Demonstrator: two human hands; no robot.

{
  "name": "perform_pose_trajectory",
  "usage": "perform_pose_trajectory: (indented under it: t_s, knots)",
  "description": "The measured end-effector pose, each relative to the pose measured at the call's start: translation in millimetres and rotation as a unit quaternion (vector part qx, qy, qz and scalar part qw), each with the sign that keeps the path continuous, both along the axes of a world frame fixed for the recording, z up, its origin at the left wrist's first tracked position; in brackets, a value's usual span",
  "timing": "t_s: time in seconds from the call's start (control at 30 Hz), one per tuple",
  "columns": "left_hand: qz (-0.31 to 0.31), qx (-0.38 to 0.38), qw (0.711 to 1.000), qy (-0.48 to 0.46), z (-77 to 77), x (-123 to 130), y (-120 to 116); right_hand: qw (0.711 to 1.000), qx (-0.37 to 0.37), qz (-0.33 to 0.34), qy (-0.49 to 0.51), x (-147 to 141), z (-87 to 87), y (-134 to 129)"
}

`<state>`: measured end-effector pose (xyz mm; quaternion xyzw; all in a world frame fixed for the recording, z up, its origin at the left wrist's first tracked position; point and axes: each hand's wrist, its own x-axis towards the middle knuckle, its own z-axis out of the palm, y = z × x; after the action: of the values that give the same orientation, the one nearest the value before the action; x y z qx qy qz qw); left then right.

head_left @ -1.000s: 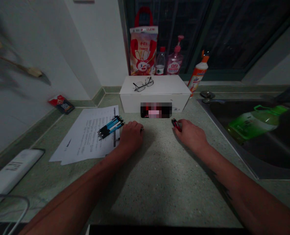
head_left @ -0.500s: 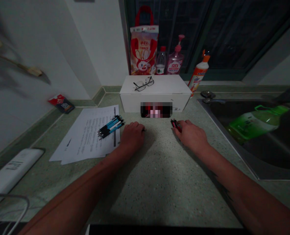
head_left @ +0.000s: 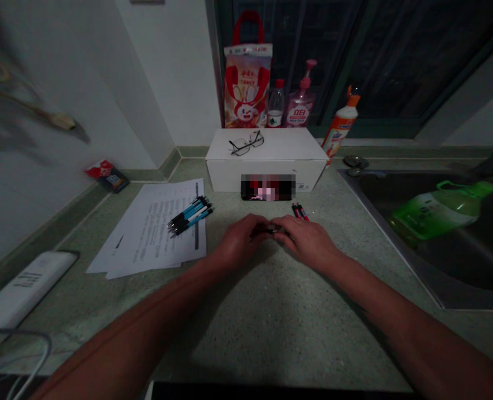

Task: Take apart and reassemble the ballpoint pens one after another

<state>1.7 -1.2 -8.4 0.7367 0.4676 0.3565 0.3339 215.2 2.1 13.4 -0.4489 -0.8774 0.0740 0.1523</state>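
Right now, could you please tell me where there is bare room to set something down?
Bare countertop lies nearer you than the left hand and right hand, between the papers and sink. It is crowded ahead, around the pens and white box.

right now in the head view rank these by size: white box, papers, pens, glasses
1. White box and papers: they look alike and the papers lie nearer, so unranked
2. Bundle of pens
3. Glasses, though the pens' nearness makes this last step unsure
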Motion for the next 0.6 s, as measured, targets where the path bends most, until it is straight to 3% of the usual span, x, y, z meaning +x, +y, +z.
perform_pose_trajectory:
  t_s: [0.17, 0.3, 0.4, 0.6]
  knots:
    - [0.005, -0.005, 1.0, 0.027, 5.0, 0, 2, 1.0, -0.005, 0.003, -0.013, 0, 4.0, 0]
    - [0.039, 0.059, 0.99, 0.123, 10.6, -6, 9, 0.997, 0.006, -0.077, -0.002, 3, 2.4, 2]
    - [0.028, 0.096, 0.974, 0.204, 12.2, -10, 14, 0.991, 0.019, -0.127, 0.027, 6, 0.5, 3]
    - [0.061, 0.094, 0.964, 0.239, 9.7, -13, 17, 0.982, 0.045, -0.166, 0.075, 8, 1.0, 4]
